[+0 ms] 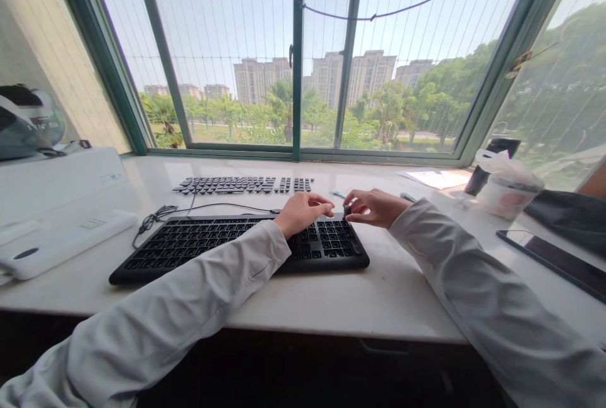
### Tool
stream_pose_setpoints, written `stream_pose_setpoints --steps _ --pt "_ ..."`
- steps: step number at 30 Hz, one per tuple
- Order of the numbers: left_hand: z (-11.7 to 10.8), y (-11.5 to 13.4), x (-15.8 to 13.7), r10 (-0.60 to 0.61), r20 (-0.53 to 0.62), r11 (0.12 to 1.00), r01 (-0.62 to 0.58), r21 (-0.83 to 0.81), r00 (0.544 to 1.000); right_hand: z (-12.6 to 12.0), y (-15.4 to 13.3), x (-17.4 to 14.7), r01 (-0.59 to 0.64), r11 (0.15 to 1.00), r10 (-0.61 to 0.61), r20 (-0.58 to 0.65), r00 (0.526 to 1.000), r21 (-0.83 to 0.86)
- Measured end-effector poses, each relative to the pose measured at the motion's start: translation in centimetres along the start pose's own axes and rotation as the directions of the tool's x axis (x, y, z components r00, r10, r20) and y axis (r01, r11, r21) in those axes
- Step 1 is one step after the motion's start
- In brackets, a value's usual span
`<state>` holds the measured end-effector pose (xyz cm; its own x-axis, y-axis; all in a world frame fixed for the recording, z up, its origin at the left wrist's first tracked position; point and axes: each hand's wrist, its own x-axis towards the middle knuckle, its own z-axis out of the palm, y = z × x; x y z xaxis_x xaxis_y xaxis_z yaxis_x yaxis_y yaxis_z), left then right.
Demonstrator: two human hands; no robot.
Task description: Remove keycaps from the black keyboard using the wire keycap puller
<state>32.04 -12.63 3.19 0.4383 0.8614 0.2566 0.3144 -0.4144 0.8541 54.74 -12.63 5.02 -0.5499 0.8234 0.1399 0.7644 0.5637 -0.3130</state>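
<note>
A black keyboard (pixel 199 247) without its keycaps lies at a slant on the white tabletop, its square key sockets exposed. Over its upper right part is my left hand (pixel 303 212), thumb and fingertips pressed together; whatever may be between them is too small to make out. My right hand (pixel 377 207) is at the keyboard's top right corner, its fingers pinched around a small black piece (pixel 347 210) that looks like a keycap. Behind the keyboard, the loose black keycaps (pixel 227 185) are laid out in rows matching a keyboard's layout.
A coiled black cable (pixel 154 218) runs behind the keyboard. White boxy items (pixel 71 244) and a helmet (pixel 31 120) are at left. To the right are a phone (pixel 556 259), a cup in a plastic bag (pixel 509 193) and papers (pixel 435 178). A window (pixel 296 154) borders the back.
</note>
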Motion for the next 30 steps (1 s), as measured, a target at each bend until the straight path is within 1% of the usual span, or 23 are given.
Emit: stream_pose_setpoints --steps 5,8,11,15,21,30 --pt "-0.19 -0.09 0.15 0.020 -0.009 1.000 -0.020 0.023 1.000 -0.97 -0.24 -0.44 0.091 0.996 -0.090 0.038 0.995 -0.014" --pt "-0.25 -0.13 0.20 0.039 -0.014 0.998 -0.039 0.051 0.999 -1.11 -0.09 -0.56 0.101 0.994 -0.097 0.099 0.990 -0.042" --pt "-0.27 -0.28 0.28 0.043 -0.017 0.997 -0.042 0.064 0.999 -0.82 0.39 -0.59 0.099 0.995 -0.095 0.141 0.985 -0.020" --pt "-0.21 -0.50 0.38 0.050 -0.010 0.997 -0.049 0.064 0.999 -0.39 0.73 -0.63 0.097 0.995 -0.097 0.139 0.986 0.008" --pt "-0.09 -0.40 0.34 0.057 0.000 0.997 -0.057 0.052 0.998 -0.41 0.30 -0.67 0.093 0.995 -0.090 0.124 0.988 -0.022" --pt "-0.16 -0.15 0.17 0.058 0.006 0.996 -0.058 0.064 0.998 -0.37 -0.03 -0.75 0.086 0.996 -0.086 0.115 0.990 0.007"
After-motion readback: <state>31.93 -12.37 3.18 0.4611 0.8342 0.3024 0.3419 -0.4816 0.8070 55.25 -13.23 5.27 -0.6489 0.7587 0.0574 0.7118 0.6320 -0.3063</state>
